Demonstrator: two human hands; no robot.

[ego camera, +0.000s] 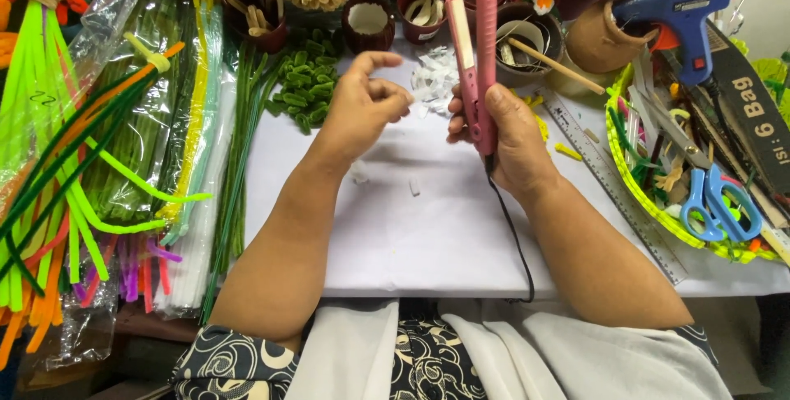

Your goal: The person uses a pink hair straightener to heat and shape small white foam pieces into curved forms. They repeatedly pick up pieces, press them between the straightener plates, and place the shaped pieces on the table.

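Observation:
My right hand [512, 138] grips a pink hair straightener [476, 54] by its lower end, plates parted and pointing up, its black cord [512, 235] trailing toward me. My left hand [364, 104] hovers just left of it, fingers curled together, thumb and forefinger pinching something tiny and white that I cannot make out. Behind the hands lies a heap of small white pieces [434, 77] on the white table [428, 235]. Two stray white bits [414, 187] rest on the table below the hands.
Bundles of pipe cleaners [99, 161] in green, orange and white fill the left. Green curled pieces [306, 83] sit near small brown pots [368, 23]. At right are a metal ruler [617, 194], a green basket [650, 202] with blue scissors [717, 206], and a blue glue gun [683, 17].

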